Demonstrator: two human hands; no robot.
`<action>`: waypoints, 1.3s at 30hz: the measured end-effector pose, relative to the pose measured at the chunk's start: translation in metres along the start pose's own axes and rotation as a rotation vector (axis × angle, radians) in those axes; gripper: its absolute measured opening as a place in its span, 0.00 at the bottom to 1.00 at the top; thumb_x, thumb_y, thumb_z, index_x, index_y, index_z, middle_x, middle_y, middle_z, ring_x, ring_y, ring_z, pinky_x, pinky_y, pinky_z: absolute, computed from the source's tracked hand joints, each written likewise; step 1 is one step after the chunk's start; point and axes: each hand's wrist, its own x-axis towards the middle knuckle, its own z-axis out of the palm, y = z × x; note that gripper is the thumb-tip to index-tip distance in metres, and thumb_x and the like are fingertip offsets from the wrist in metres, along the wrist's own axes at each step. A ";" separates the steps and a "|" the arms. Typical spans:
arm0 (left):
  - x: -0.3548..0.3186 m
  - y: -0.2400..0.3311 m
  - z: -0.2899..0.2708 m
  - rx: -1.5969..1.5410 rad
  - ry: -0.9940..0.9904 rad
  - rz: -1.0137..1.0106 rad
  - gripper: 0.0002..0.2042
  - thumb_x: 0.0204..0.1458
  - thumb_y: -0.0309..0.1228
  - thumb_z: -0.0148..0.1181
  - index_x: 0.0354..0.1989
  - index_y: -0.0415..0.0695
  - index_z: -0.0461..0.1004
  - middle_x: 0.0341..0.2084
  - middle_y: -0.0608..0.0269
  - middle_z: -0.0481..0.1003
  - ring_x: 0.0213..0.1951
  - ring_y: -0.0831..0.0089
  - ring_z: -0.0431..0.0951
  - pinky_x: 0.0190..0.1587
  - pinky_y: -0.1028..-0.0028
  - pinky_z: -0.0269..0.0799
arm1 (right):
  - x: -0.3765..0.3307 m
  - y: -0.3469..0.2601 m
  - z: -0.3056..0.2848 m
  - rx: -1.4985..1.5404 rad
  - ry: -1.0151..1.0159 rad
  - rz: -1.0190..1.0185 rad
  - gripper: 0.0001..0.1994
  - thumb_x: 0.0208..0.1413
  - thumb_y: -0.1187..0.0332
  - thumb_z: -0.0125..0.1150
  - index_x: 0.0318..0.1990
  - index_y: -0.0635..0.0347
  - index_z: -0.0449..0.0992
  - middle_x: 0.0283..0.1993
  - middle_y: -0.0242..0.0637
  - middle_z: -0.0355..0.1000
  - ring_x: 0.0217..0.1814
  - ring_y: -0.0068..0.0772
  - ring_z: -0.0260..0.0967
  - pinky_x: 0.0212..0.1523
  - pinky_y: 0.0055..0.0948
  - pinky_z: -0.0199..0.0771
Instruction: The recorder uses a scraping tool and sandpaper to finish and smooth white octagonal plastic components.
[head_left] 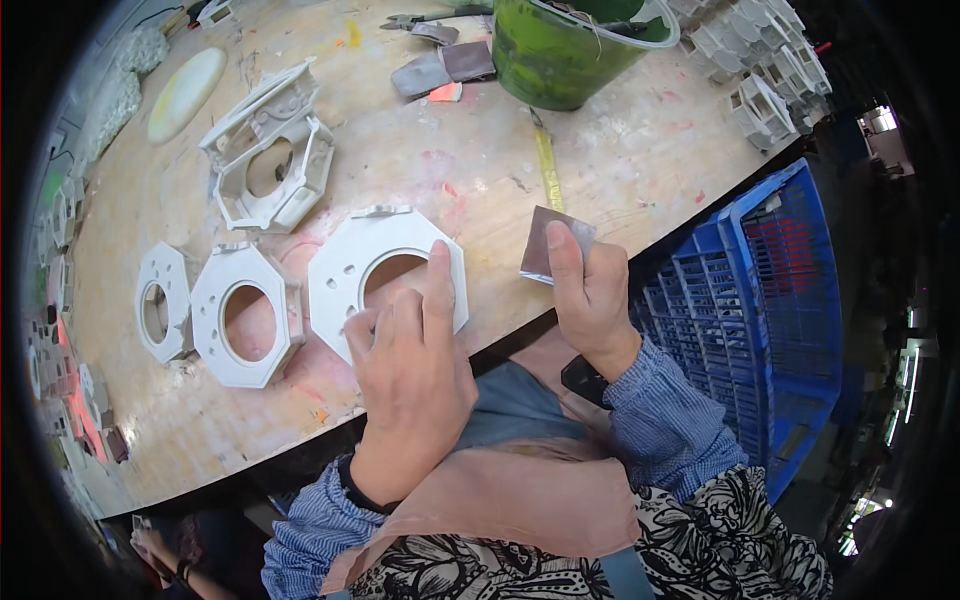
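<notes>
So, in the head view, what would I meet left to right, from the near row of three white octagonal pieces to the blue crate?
Leftmost octagonal piece, middle octagonal piece, rightmost octagonal piece, brown-faced square pad held in the right hand, blue crate.

Centre: part of white frame's (335,262) lower edge hidden behind left hand (415,355). Bit of sandpaper (541,240) covered by right hand's (592,300) thumb. Bucket (555,60), top centre: cut off by upper edge. Lower left: other person's hand (152,545), held thing too small to tell. Far left: parts (65,215) blurred.
</notes>
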 end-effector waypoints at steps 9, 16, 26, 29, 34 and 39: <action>-0.007 -0.008 0.003 -0.103 0.086 0.088 0.29 0.40 0.16 0.61 0.57 0.42 0.70 0.35 0.54 0.72 0.38 0.54 0.71 0.41 0.62 0.64 | -0.005 -0.001 -0.002 0.125 0.026 -0.127 0.17 0.64 0.67 0.52 0.23 0.66 0.73 0.18 0.50 0.68 0.19 0.52 0.68 0.20 0.38 0.63; -0.005 -0.004 0.004 -0.075 0.091 0.010 0.27 0.40 0.16 0.62 0.55 0.39 0.70 0.33 0.53 0.73 0.36 0.54 0.72 0.41 0.63 0.67 | -0.005 -0.005 -0.005 0.057 -0.187 -0.027 0.17 0.64 0.63 0.54 0.24 0.63 0.76 0.18 0.46 0.70 0.20 0.49 0.70 0.21 0.38 0.66; -0.004 -0.004 -0.004 -0.284 0.067 0.011 0.34 0.34 0.18 0.65 0.57 0.35 0.67 0.35 0.52 0.70 0.36 0.53 0.71 0.42 0.60 0.64 | -0.007 -0.025 -0.007 0.223 -0.384 0.068 0.19 0.66 0.61 0.50 0.28 0.63 0.77 0.22 0.46 0.72 0.23 0.50 0.72 0.25 0.39 0.69; 0.003 -0.003 -0.008 -0.356 0.101 0.054 0.36 0.33 0.18 0.65 0.60 0.37 0.65 0.37 0.52 0.70 0.38 0.53 0.70 0.43 0.59 0.64 | -0.009 -0.033 0.004 0.318 -0.404 -0.001 0.19 0.67 0.60 0.47 0.31 0.64 0.77 0.24 0.48 0.73 0.26 0.52 0.72 0.26 0.40 0.70; -0.001 -0.011 0.003 -0.168 0.155 0.159 0.37 0.34 0.17 0.58 0.62 0.39 0.65 0.39 0.52 0.70 0.41 0.53 0.71 0.44 0.60 0.65 | -0.010 -0.034 0.008 0.167 -0.494 -0.062 0.18 0.66 0.60 0.47 0.30 0.64 0.76 0.22 0.51 0.71 0.25 0.56 0.71 0.26 0.45 0.68; -0.005 -0.015 -0.007 -0.210 0.052 0.179 0.34 0.35 0.17 0.57 0.60 0.38 0.69 0.34 0.55 0.71 0.37 0.57 0.72 0.43 0.61 0.65 | 0.016 -0.023 -0.025 -0.078 -0.488 -0.258 0.10 0.57 0.65 0.54 0.43 0.59 0.75 0.39 0.50 0.72 0.33 0.53 0.72 0.29 0.42 0.72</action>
